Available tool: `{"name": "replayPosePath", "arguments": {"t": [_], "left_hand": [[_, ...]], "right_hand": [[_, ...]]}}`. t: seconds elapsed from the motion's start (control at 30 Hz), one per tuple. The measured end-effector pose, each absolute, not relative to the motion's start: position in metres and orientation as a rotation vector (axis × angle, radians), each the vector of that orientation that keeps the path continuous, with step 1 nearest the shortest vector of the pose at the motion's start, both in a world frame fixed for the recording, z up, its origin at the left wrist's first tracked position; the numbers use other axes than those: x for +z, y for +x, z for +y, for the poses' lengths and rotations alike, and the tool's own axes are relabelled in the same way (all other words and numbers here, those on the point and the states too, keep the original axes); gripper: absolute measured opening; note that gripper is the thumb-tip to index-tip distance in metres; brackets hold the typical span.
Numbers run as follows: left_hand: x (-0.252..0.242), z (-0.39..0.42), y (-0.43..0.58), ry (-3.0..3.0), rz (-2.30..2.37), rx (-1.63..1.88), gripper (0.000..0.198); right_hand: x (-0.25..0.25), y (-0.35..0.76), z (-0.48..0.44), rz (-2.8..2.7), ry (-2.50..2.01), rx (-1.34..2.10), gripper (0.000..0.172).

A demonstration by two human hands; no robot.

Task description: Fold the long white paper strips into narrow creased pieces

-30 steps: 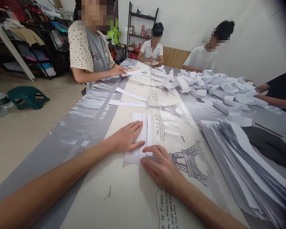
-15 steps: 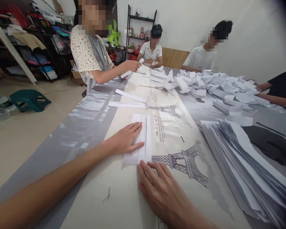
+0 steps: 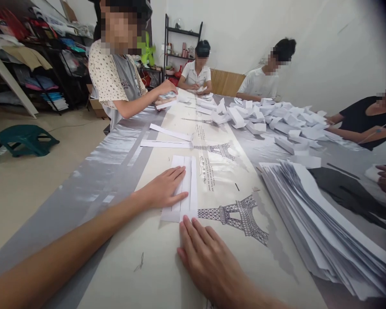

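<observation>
A white sheet of paper with creased, folded strips (image 3: 193, 180) lies flat on the table in front of me. My left hand (image 3: 169, 186) rests on its left part, palm down, fingers stretched out and thumb apart. At the sheet's near edge is my right hand (image 3: 209, 253), its fingertips touching the paper's lower corner and its fingers extended close together. Neither hand wraps round anything. Beyond the sheet lie two narrow white paper strips (image 3: 167, 143), apart from both hands.
A thick stack of white paper (image 3: 321, 227) stands at the right. Farther back is a heap of folded white paper pieces (image 3: 260, 113). Several people sit or stand round the table. The cover (image 3: 116, 274) bears Eiffel Tower prints. A green stool (image 3: 27, 139) stands on the floor.
My view has turned slightly to the right, bringing another person into view there. My hands keep nearly the same places on the paper. The standing person's hand has lowered.
</observation>
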State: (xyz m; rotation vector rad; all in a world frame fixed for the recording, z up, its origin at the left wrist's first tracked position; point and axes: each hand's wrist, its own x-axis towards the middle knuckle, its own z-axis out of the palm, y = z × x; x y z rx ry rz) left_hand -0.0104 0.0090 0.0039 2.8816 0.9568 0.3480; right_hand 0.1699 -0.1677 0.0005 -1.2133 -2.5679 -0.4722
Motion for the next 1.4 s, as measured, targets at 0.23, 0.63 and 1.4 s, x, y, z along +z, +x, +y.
{"name": "replayPosePath", "arguments": {"t": [0.23, 0.63, 1.4], "left_hand": [[0.003, 0.009, -0.011, 2.907, 0.974, 0.374, 0.072], [0.003, 0.01, -0.011, 2.884, 0.977, 0.375, 0.074], [0.0, 0.013, -0.013, 2.859, 0.962, 0.41, 0.072]], "right_hand": [[0.003, 0.169, -0.168, -2.506, -1.198, -0.451, 0.043], [0.023, 0.214, -0.127, -2.41, -1.014, 0.409, 0.023], [0.002, 0.178, -0.157, -2.386, -1.107, -0.302, 0.022]]}}
